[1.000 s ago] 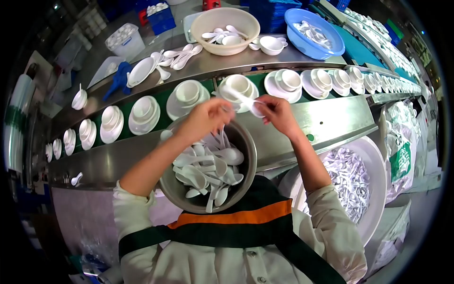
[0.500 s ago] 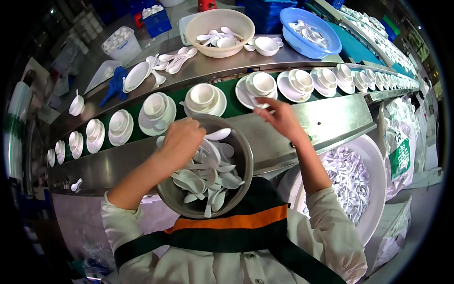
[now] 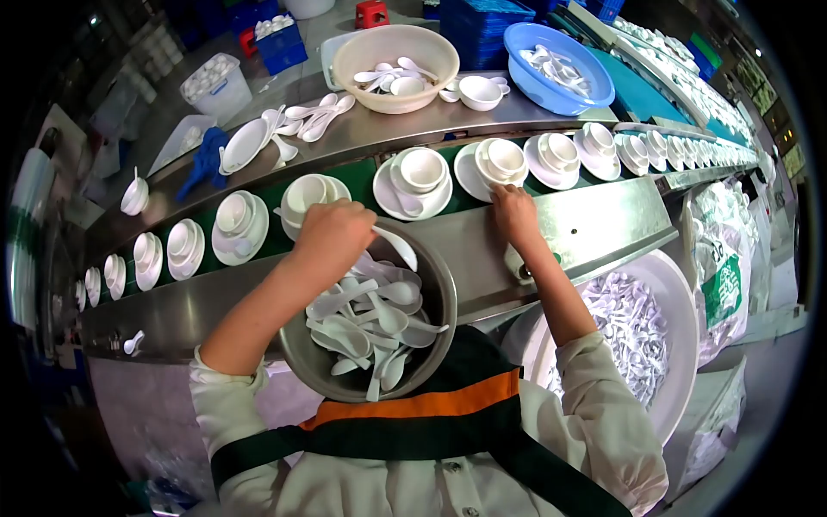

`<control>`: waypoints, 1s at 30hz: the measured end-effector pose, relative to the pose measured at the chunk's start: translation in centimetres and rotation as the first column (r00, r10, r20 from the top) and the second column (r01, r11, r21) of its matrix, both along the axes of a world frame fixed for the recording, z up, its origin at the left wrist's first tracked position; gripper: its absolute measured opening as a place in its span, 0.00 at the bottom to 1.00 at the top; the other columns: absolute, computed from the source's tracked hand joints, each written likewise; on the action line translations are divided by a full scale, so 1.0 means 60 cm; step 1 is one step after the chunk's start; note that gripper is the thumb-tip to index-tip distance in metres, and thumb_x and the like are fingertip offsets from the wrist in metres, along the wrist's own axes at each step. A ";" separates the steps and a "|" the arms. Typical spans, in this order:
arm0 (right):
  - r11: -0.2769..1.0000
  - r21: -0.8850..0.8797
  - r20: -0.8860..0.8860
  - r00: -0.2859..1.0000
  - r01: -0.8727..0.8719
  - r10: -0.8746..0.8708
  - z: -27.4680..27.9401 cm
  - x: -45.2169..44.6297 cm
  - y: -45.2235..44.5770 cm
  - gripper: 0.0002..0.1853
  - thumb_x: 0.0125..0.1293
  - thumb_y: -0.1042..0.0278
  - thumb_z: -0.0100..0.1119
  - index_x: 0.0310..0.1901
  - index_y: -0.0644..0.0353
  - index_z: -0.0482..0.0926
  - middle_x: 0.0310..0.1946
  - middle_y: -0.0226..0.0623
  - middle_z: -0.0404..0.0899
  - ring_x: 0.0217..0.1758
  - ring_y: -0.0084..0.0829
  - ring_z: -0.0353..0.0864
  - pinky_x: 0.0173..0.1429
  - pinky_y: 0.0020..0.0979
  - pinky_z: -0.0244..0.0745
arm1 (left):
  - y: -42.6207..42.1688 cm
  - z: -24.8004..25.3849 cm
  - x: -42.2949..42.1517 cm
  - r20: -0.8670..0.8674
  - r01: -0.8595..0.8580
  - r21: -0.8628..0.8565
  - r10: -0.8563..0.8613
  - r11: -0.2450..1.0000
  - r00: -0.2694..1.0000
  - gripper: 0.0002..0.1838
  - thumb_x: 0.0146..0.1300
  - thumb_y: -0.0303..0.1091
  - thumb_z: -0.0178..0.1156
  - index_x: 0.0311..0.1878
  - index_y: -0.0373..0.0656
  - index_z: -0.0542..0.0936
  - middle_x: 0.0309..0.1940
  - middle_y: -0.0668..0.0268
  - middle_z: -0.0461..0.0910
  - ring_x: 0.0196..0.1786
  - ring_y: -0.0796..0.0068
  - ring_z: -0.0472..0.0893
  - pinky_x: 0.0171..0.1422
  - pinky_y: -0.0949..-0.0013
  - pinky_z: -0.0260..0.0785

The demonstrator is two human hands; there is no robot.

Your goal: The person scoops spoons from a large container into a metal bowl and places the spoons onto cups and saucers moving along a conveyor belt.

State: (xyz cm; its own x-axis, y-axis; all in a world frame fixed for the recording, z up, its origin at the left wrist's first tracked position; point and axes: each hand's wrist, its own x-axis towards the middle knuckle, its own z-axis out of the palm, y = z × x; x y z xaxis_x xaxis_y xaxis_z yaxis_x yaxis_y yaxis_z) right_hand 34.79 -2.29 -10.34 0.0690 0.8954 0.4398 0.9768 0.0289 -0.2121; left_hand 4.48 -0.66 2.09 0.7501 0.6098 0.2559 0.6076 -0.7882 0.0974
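Note:
My left hand (image 3: 334, 237) is closed over the steel bowl's far-left rim, with a white spoon (image 3: 399, 246) sticking out from its fingers. Beneath it the steel bowl (image 3: 444, 314) holds a heap of white spoons (image 3: 379, 310). At the conveyor's near edge my right hand (image 3: 517, 215) has its fingers drawn together against the front of a saucer (image 3: 467, 177) with stacked bowl and cup; what they hold, if anything, is hidden. One set to the left, a spoon (image 3: 409, 203) lies on a saucer (image 3: 439, 198) beside its cup.
Saucer sets line the green conveyor (image 3: 366, 194). Across it stand a cream basin (image 3: 396, 102) and a blue basin (image 3: 560, 103) with spoons, plus a small bowl (image 3: 480, 93) and loose spoons (image 3: 319, 116). A white tub (image 3: 680, 345) of spoons is at lower right.
The saucer sets have shifted left along the conveyor. My right hand has drawn its fingers together at another saucer, leaving a spoon on the previous one. The spoon in my left hand has tilted.

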 end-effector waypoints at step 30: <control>0.956 -0.231 -0.470 0.881 -0.180 0.052 0.079 -0.012 -0.013 0.15 0.61 0.60 0.56 0.41 0.64 0.79 0.32 0.43 0.80 0.31 0.36 0.81 0.38 0.32 0.74 | -0.002 -0.054 -0.052 -0.134 0.020 -0.365 -0.074 0.931 0.988 0.07 0.46 0.31 0.61 0.27 0.39 0.75 0.24 0.56 0.76 0.34 0.56 0.75 0.39 0.57 0.66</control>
State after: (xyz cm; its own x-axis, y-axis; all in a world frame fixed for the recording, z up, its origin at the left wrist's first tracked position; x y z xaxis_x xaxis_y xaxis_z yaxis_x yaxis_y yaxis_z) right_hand 34.08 -3.09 -5.58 0.0920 0.9864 0.1359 0.7629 0.0179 -0.6463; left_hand 1.37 -0.79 -1.16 0.7923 0.6039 -0.0873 0.5994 -0.7436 0.2961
